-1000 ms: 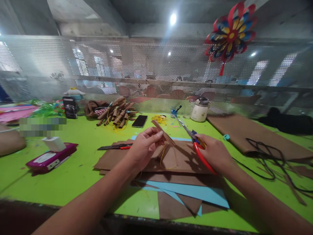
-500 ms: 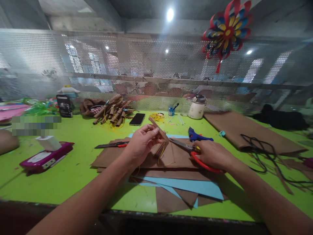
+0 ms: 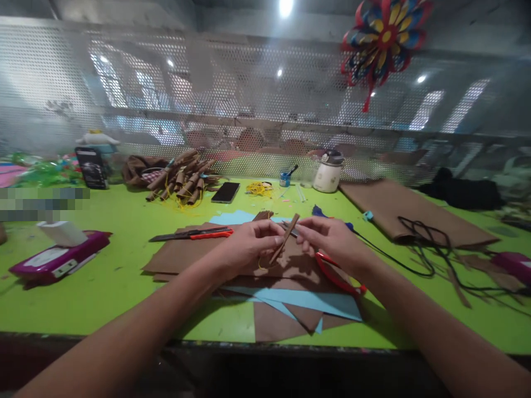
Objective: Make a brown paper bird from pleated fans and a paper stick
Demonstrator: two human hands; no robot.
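Observation:
My left hand [image 3: 261, 243] pinches a narrow brown paper strip [image 3: 286, 237] that slants up to the right. A thin yellow string hangs beneath those fingers. My right hand [image 3: 326, 240] is closed around red-handled scissors [image 3: 338, 273], their handles sticking out below the palm and the blade tips showing behind the strip. Its fingertips are close to the strip; whether they touch it I cannot tell. Below both hands lie stacked brown paper sheets [image 3: 182, 254] and light blue paper [image 3: 327, 303]. Partly behind my right hand is a blue tool [image 3: 318, 211].
A second pair of scissors [image 3: 194, 234] lies left on the stack. Farther back are rolled brown tubes [image 3: 188, 179], a phone [image 3: 226, 192], yellow string [image 3: 259, 189], and a white flask [image 3: 327, 174]. A purple power strip [image 3: 62, 257] sits left; a black cable [image 3: 431, 249] loops at right.
My right hand has moved inward to the strip, and the scissor blades no longer reach out openly toward it. The strip has come lower, nearer both hands' fingertips. The view has shifted slightly.

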